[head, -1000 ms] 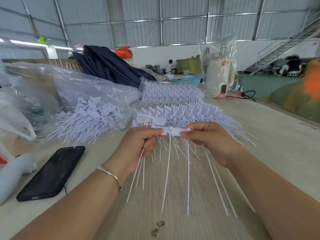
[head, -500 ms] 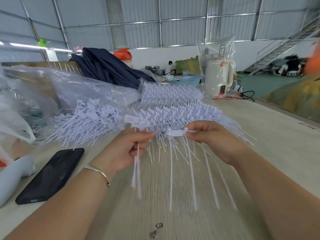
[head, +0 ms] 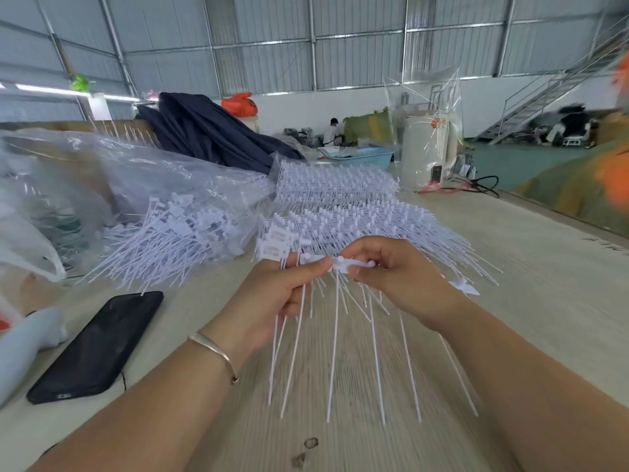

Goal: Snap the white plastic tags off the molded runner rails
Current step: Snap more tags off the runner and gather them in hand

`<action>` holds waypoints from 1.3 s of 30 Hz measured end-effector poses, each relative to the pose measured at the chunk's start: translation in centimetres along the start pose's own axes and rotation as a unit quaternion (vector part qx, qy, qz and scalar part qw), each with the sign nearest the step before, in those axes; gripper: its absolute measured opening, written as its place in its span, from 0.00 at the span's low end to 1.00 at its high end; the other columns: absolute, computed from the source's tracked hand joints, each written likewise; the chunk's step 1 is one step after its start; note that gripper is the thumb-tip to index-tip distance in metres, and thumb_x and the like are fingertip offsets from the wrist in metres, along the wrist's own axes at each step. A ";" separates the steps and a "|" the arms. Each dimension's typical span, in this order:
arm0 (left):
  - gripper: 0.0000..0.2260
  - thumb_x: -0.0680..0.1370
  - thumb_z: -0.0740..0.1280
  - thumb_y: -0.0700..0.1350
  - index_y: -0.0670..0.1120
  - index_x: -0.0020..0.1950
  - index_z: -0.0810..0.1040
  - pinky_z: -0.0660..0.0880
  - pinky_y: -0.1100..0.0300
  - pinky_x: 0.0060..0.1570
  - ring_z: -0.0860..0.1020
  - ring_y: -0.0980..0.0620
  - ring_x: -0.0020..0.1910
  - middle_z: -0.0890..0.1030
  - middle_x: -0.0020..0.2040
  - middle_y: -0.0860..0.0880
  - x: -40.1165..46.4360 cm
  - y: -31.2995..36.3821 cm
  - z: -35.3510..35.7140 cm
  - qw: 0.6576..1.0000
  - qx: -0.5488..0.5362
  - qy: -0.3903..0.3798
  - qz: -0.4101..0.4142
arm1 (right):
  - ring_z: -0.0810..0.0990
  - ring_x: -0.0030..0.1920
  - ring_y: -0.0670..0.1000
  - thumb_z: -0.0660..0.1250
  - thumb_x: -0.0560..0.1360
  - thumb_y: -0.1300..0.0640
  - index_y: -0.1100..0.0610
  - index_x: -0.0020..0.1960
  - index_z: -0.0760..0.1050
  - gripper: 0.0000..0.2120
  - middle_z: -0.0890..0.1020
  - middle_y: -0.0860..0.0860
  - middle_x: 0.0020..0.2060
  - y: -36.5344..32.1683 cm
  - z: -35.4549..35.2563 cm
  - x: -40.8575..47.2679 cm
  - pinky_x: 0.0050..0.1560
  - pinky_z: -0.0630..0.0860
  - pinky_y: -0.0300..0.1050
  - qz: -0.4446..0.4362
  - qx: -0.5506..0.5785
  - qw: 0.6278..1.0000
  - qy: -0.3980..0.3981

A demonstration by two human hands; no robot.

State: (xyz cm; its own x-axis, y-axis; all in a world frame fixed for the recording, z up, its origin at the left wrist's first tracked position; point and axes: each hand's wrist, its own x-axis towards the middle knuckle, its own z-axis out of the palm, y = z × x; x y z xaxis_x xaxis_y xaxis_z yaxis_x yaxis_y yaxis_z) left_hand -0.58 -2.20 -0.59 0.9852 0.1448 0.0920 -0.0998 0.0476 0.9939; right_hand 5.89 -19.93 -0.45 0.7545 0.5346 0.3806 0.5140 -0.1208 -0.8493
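Pinching the runner rail point(head: 352, 264) at frame center, both the left hand point(head: 272, 298) and right hand point(head: 394, 281) sit close together; twisting near the joint should snap each tag point(head: 335, 338) cleanly.

A factory shed: corrugated metal walls point(head: 357, 46) on steel framing at 12 o'clock, a steel staircase point(head: 551, 86) at 2 o'clock, bulk molded tags point(head: 337, 195) heaped on the long counter point(head: 510, 267).

Your tags point(head: 272, 245) and runner rail point(head: 343, 264) are white; your phone point(head: 98, 345) is black; your bench point(head: 510, 267) is pale wood-grained; your bracelet point(head: 214, 350) is silver.
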 end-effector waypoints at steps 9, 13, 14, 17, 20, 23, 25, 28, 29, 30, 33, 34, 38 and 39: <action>0.10 0.75 0.69 0.44 0.47 0.35 0.73 0.52 0.67 0.19 0.57 0.59 0.21 0.68 0.28 0.54 0.3 -0.1 -0.2 0.999 -0.046 -0.021 -0.005 | 0.68 0.36 0.51 0.69 0.76 0.60 0.58 0.47 0.81 0.03 0.75 0.58 0.36 -0.2 -0.3 -0.1 0.40 0.64 0.44 -0.010 0.015 1.000 0.013; 0.07 0.74 0.68 0.45 0.46 0.38 0.74 0.51 0.68 0.19 0.57 0.61 0.21 0.71 0.31 0.53 0.0 0.1 0.0 0.993 -0.087 -0.074 -0.002 | 0.70 0.38 0.52 0.68 0.76 0.60 0.62 0.46 0.80 0.05 0.76 0.55 0.36 -0.6 -0.3 -0.2 0.45 0.67 0.45 -0.008 0.059 0.998 0.015; 0.06 0.74 0.67 0.45 0.45 0.39 0.74 0.50 0.69 0.19 0.58 0.61 0.21 0.71 0.30 0.54 -0.1 0.1 0.1 0.989 -0.115 -0.090 -0.017 | 0.71 0.38 0.51 0.67 0.76 0.60 0.61 0.45 0.79 0.05 0.77 0.55 0.35 -0.7 -0.3 -0.3 0.46 0.68 0.43 -0.007 0.061 0.998 0.009; 0.07 0.76 0.66 0.45 0.45 0.39 0.75 0.50 0.69 0.18 0.60 0.61 0.19 0.72 0.29 0.54 -0.2 -0.2 0.2 0.965 -0.194 -0.152 -0.085 | 0.73 0.34 0.45 0.65 0.78 0.63 0.60 0.43 0.76 0.05 0.77 0.51 0.32 -1.1 0.3 -0.5 0.43 0.70 0.34 -0.013 0.082 0.996 -0.025; 0.10 0.76 0.65 0.46 0.44 0.38 0.81 0.54 0.72 0.16 0.62 0.61 0.19 0.72 0.31 0.53 -0.3 -0.7 0.3 0.945 -0.225 -0.198 -0.128 | 0.74 0.35 0.47 0.63 0.78 0.66 0.65 0.45 0.75 0.04 0.77 0.51 0.32 -1.2 1.0 -0.8 0.42 0.71 0.34 -0.019 0.119 0.991 -0.052; 0.08 0.73 0.70 0.47 0.43 0.39 0.81 0.55 0.71 0.15 0.61 0.61 0.19 0.71 0.30 0.52 -0.2 -0.8 0.3 0.947 -0.214 -0.203 -0.127 | 0.74 0.36 0.48 0.63 0.78 0.66 0.67 0.47 0.75 0.04 0.77 0.53 0.33 -1.3 1.1 -0.8 0.43 0.71 0.36 -0.019 0.139 0.989 -0.054; 0.09 0.69 0.74 0.46 0.43 0.40 0.77 0.53 0.69 0.16 0.61 0.61 0.20 0.70 0.29 0.52 0.1 -0.7 0.3 0.948 -0.230 -0.186 -0.119 | 0.73 0.34 0.46 0.63 0.78 0.64 0.63 0.45 0.75 0.04 0.77 0.53 0.32 -1.4 1.0 -0.7 0.41 0.71 0.34 -0.017 0.125 0.991 -0.050; 0.10 0.74 0.69 0.46 0.45 0.37 0.71 0.51 0.67 0.20 0.63 0.58 0.22 0.69 0.28 0.51 0.5 -0.3 -0.1 0.970 -0.204 -0.096 -0.093 | 0.73 0.32 0.46 0.64 0.78 0.64 0.60 0.44 0.75 0.05 0.77 0.50 0.31 -1.3 0.8 -0.4 0.39 0.71 0.37 -0.012 0.049 0.998 -0.022; 0.10 0.75 0.67 0.48 0.45 0.38 0.71 0.54 0.67 0.20 0.64 0.57 0.24 0.70 0.29 0.50 0.7 -0.2 -0.2 0.978 -0.184 -0.059 -0.084 | 0.73 0.33 0.47 0.64 0.78 0.64 0.60 0.46 0.76 0.04 0.77 0.50 0.32 -1.1 0.7 -0.3 0.39 0.71 0.41 -0.009 0.014 1.000 -0.011; 0.11 0.76 0.66 0.49 0.45 0.39 0.70 0.57 0.68 0.19 0.67 0.56 0.25 0.73 0.30 0.49 0.7 -0.2 -0.4 0.982 -0.170 -0.027 -0.075 | 0.73 0.34 0.48 0.64 0.78 0.65 0.58 0.47 0.75 0.04 0.78 0.50 0.34 -0.9 0.7 -0.2 0.40 0.70 0.44 -0.002 -0.021 1.000 -0.004; 0.12 0.76 0.67 0.51 0.47 0.39 0.69 0.61 0.68 0.19 0.65 0.57 0.24 0.70 0.30 0.50 0.7 -0.2 -0.6 0.988 -0.147 -0.018 -0.054 | 0.72 0.34 0.48 0.61 0.78 0.66 0.54 0.49 0.73 0.08 0.79 0.53 0.41 -0.6 0.9 -0.4 0.35 0.68 0.40 0.004 -0.094 0.996 -0.004; 0.12 0.74 0.69 0.50 0.47 0.37 0.68 0.60 0.68 0.19 0.62 0.58 0.22 0.67 0.29 0.51 0.6 -0.2 -0.5 0.989 -0.134 -0.037 -0.045 | 0.71 0.34 0.48 0.60 0.78 0.66 0.53 0.49 0.72 0.09 0.79 0.54 0.41 -0.6 0.9 -0.4 0.33 0.67 0.38 -0.004 -0.111 0.994 -0.004; 0.10 0.66 0.75 0.45 0.49 0.31 0.74 0.56 0.68 0.19 0.56 0.59 0.21 0.60 0.25 0.55 0.2 -0.3 -0.2 0.998 -0.029 -0.049 -0.016 | 0.72 0.34 0.50 0.60 0.78 0.66 0.54 0.49 0.71 0.08 0.79 0.53 0.39 -0.7 0.7 -0.4 0.35 0.68 0.44 -0.030 -0.142 0.989 -0.005; 0.09 0.65 0.75 0.47 0.49 0.30 0.76 0.55 0.68 0.19 0.56 0.58 0.21 0.60 0.25 0.55 0.1 -0.4 0.0 0.999 0.000 -0.045 -0.012 | 0.74 0.35 0.52 0.60 0.78 0.66 0.54 0.50 0.70 0.08 0.79 0.53 0.39 -0.8 0.8 -0.5 0.36 0.70 0.47 -0.034 -0.142 0.989 -0.010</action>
State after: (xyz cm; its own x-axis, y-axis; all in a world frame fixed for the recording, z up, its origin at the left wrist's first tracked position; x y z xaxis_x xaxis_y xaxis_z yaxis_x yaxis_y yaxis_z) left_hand -0.43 -2.17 -0.96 0.9958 0.0541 0.0735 -0.0762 0.0504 0.9958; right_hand 4.82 -19.42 -0.27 0.7072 0.5659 0.4238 0.6596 -0.3121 -0.6838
